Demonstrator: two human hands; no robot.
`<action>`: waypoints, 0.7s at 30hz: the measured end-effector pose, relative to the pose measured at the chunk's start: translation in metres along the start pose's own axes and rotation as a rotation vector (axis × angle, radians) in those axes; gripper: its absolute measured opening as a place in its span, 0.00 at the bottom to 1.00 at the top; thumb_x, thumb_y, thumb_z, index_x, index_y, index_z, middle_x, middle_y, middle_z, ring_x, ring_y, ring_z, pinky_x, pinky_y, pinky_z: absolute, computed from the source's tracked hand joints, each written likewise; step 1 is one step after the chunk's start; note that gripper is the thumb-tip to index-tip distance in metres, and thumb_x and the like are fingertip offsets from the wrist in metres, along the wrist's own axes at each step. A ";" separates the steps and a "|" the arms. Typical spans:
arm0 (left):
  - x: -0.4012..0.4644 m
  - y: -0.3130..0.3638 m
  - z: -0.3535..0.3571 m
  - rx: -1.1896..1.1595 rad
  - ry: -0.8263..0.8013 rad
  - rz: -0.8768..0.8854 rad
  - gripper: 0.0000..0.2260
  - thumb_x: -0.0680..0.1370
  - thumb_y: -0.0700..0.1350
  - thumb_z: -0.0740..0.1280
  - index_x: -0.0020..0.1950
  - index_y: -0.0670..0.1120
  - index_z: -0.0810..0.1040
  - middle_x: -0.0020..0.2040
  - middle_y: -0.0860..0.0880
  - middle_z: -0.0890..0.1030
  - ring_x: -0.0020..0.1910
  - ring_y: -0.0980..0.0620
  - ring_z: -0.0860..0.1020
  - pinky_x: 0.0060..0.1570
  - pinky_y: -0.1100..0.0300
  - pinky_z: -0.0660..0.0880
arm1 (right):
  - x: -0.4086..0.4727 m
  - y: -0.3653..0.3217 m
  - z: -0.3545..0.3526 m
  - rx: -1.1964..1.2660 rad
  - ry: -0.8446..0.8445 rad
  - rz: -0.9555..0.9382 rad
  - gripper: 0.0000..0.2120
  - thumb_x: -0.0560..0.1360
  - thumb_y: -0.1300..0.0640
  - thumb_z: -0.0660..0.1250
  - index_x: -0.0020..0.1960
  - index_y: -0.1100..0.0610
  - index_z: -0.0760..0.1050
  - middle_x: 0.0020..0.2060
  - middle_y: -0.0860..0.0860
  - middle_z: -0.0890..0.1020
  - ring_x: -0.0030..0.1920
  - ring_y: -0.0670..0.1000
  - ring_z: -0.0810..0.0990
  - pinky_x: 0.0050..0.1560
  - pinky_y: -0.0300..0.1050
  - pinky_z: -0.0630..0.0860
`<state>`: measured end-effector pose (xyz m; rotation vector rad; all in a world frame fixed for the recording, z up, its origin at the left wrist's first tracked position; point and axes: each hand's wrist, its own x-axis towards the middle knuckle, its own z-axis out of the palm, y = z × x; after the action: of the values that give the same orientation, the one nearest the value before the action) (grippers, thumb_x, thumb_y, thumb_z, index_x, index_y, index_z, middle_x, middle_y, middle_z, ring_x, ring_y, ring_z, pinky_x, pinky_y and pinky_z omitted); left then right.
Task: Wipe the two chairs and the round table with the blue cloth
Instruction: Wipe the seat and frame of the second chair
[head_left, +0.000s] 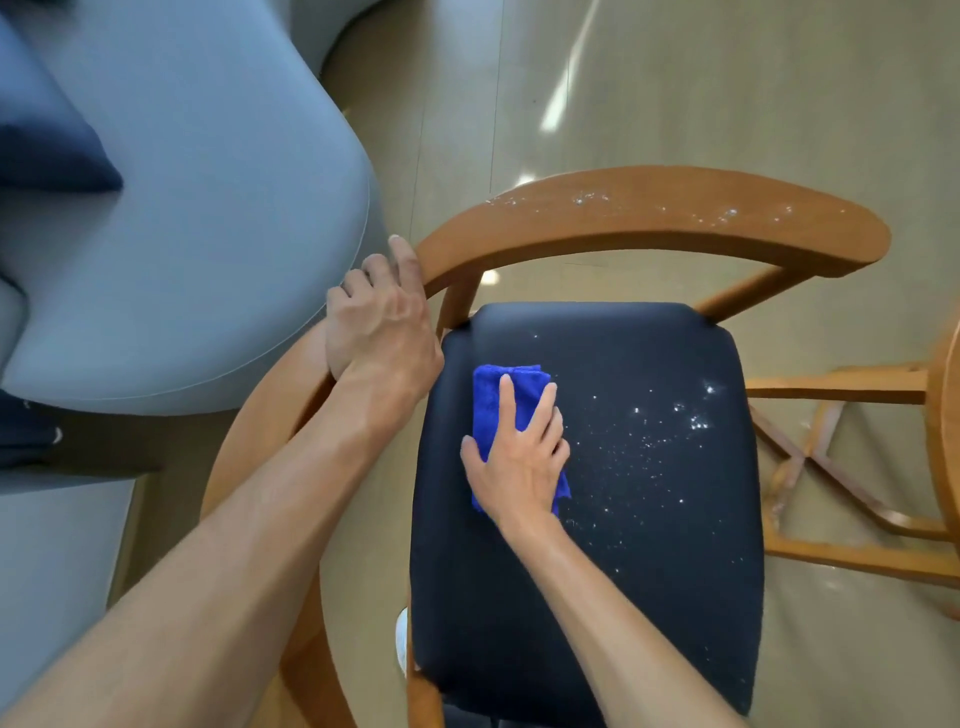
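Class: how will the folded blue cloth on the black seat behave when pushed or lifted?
The folded blue cloth looks plush, so probably floppy and light. Its lower corner already bunches beside the right hand, so it would likely crumple without flat pressure. It should drag across the black seat.

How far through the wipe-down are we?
Early. Done: the left part of the black seat looks free of specks. In hand: right hand presses the blue cloth flat on it; left hand grips the chair's wooden rail. Left: white specks on the seat's right side, the speckled rail, the other furniture.
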<state>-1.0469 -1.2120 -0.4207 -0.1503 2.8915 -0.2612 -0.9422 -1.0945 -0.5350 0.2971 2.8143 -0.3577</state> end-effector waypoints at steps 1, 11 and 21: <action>0.001 0.001 0.001 0.002 0.005 -0.006 0.33 0.76 0.48 0.59 0.75 0.39 0.48 0.62 0.39 0.70 0.55 0.40 0.73 0.51 0.51 0.69 | 0.000 -0.006 0.009 -0.011 -0.015 0.041 0.42 0.66 0.41 0.73 0.75 0.52 0.62 0.72 0.68 0.62 0.63 0.68 0.71 0.54 0.62 0.73; 0.004 0.014 0.006 -0.039 0.045 -0.150 0.26 0.72 0.47 0.62 0.68 0.38 0.62 0.56 0.40 0.74 0.50 0.41 0.75 0.48 0.51 0.67 | 0.012 0.007 0.038 -0.077 0.138 -0.155 0.26 0.76 0.48 0.64 0.73 0.50 0.67 0.68 0.65 0.70 0.57 0.65 0.74 0.49 0.58 0.73; 0.007 0.020 0.009 -0.041 0.112 -0.166 0.24 0.73 0.45 0.62 0.66 0.35 0.64 0.55 0.35 0.74 0.50 0.38 0.74 0.49 0.48 0.66 | 0.053 0.044 0.027 -0.135 0.196 -0.827 0.31 0.65 0.66 0.64 0.66 0.49 0.74 0.63 0.60 0.75 0.52 0.64 0.75 0.43 0.53 0.71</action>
<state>-1.0533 -1.1945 -0.4342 -0.3959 2.9998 -0.2459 -0.9740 -1.0510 -0.5858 -0.9300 2.9950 -0.3055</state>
